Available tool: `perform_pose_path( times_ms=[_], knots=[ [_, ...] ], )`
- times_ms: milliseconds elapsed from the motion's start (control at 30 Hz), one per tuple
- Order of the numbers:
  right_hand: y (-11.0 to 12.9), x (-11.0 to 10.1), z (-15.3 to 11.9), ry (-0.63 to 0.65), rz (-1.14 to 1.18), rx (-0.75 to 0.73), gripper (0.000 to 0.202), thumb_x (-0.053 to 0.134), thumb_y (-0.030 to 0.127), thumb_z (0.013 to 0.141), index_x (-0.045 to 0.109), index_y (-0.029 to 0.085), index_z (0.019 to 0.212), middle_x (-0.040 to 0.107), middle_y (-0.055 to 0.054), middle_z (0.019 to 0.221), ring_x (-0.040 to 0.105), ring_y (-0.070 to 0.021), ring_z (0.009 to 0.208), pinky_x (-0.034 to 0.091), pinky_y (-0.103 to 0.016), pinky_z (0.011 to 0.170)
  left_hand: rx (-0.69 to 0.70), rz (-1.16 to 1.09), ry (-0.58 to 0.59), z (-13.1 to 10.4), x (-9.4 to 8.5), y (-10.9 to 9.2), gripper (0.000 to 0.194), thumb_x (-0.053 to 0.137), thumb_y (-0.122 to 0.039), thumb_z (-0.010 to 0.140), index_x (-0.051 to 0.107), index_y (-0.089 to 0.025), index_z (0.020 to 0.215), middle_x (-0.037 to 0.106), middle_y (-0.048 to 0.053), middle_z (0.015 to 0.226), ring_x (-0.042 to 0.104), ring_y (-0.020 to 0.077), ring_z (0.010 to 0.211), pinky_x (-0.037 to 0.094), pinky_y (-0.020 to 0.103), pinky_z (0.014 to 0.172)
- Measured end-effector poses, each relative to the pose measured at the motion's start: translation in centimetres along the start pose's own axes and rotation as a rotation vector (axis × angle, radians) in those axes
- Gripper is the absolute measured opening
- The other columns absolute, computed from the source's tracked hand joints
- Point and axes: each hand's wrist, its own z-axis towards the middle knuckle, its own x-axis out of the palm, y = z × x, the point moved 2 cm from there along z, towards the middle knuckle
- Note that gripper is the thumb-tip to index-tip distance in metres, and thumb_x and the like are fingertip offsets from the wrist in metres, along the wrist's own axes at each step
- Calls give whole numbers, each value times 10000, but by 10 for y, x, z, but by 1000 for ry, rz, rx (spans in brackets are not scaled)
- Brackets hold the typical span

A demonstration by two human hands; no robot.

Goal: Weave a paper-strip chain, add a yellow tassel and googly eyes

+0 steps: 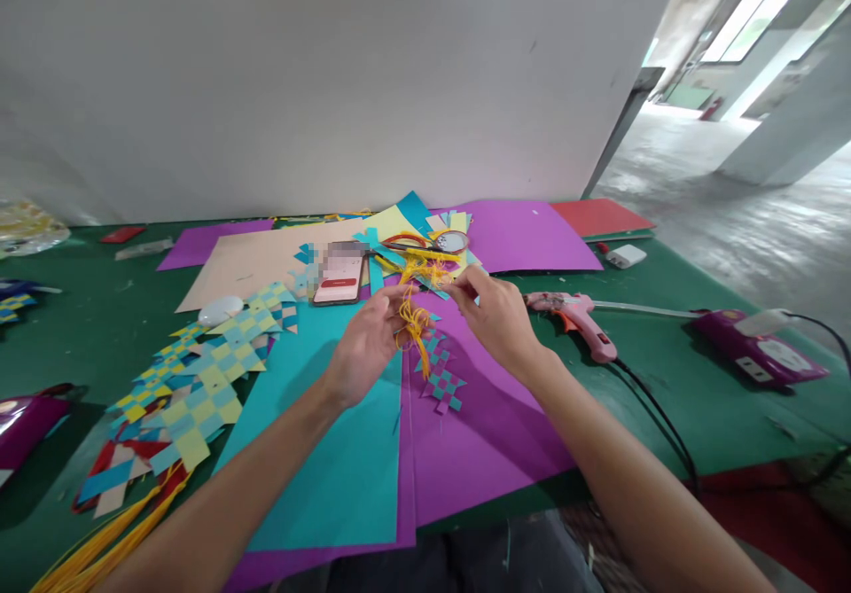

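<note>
Yellow string (416, 323) hangs in loops from my left hand (369, 340), whose fingers are wrapped round it. Close by on the right, my right hand (495, 314) is pinched near more thin yellow strands; what its fingertips hold is too small to make out. Under the hands lies a small purple and teal woven paper piece (442, 385), on a purple sheet (492, 433). A teal sheet (332, 460) lies beneath my left forearm. Behind the left hand is a phone (339, 274) with a lit screen.
Woven paper pieces (216, 380) are heaped at the left, above yellow tassels (126, 535). A pink glue gun (581, 318) and a purple power strip (758, 349) with cables lie at the right. Scissors (405, 243) lie behind the hands. A white panel (332, 88) stands behind the green table (665, 380).
</note>
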Motion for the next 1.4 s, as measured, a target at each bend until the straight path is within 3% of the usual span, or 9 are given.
perform_pose_path(
  times_ms=[267, 433, 567, 767, 867, 1000, 1233, 1300, 1400],
  knots=[
    [2, 1, 1, 67, -202, 24, 347, 381, 365, 966, 602, 183, 769, 619, -36, 623, 502, -142, 521, 207, -269, 502, -14, -14, -28, 1, -4, 3, 309, 587, -378, 834, 634, -173, 1061, 671, 43, 866, 655, 202, 855, 508, 345, 819],
    [-1, -1, 2, -12, -188, -62, 296, 401, 155, 915, 591, 196, 1139, 654, -114, 1070, 589, -215, 912, 380, -270, 576, -10, -23, -51, 4, -5, 5, 297, 572, -382, 847, 630, -177, 1055, 674, 54, 894, 649, 199, 874, 495, 333, 820],
    [2, -6, 0, -124, -34, -103, 257, 400, 237, 954, 647, 168, 939, 680, -67, 799, 613, -185, 762, 462, -305, 682, -27, -30, -81, 5, -5, 6, 315, 569, -384, 858, 616, -174, 1089, 662, 58, 932, 633, 207, 921, 477, 320, 824],
    [28, 2, -10, -50, 84, -643, 169, 499, 193, 905, 653, 194, 975, 650, -89, 1069, 542, -218, 1077, 448, -387, 930, -57, -95, -123, 5, -8, 5, 309, 516, -364, 899, 601, -187, 1137, 660, 57, 1028, 613, 171, 918, 482, 266, 777],
    [30, 13, -12, -30, -38, -607, 136, 543, 221, 884, 663, 187, 938, 614, -125, 1124, 487, -271, 1145, 438, -456, 936, -90, -89, -98, 5, -8, 4, 329, 509, -373, 900, 597, -189, 1159, 661, 68, 1075, 614, 176, 952, 486, 254, 761],
    [25, 18, -12, -60, -12, -565, 159, 519, 171, 893, 665, 181, 832, 624, -114, 1080, 506, -242, 1093, 452, -423, 932, -49, 90, -90, 5, -9, 2, 330, 510, -396, 901, 592, -200, 1154, 646, 74, 1117, 600, 198, 1021, 485, 286, 817],
    [18, 15, -7, -31, 173, -456, 134, 577, 207, 875, 653, 179, 767, 663, -89, 952, 548, -219, 967, 465, -375, 851, 401, 1039, -125, 2, -9, -12, 139, 686, -315, 793, 685, -206, 879, 643, 55, 990, 575, 218, 1002, 429, 340, 921],
    [19, 16, -6, 10, 233, -424, 135, 586, 234, 877, 647, 177, 771, 670, -69, 856, 560, -199, 876, 453, -359, 819, 427, 1085, -128, 1, -10, -14, 113, 639, -294, 836, 673, -191, 805, 652, 47, 885, 595, 191, 891, 442, 314, 856],
    [20, 20, -7, 149, 347, -322, 214, 561, 236, 892, 616, 175, 694, 644, -27, 700, 563, -156, 735, 431, -305, 737, 361, 929, -163, 2, -12, -14, 153, 590, -291, 875, 645, -179, 786, 648, 27, 784, 603, 158, 768, 462, 273, 747]
  ],
)
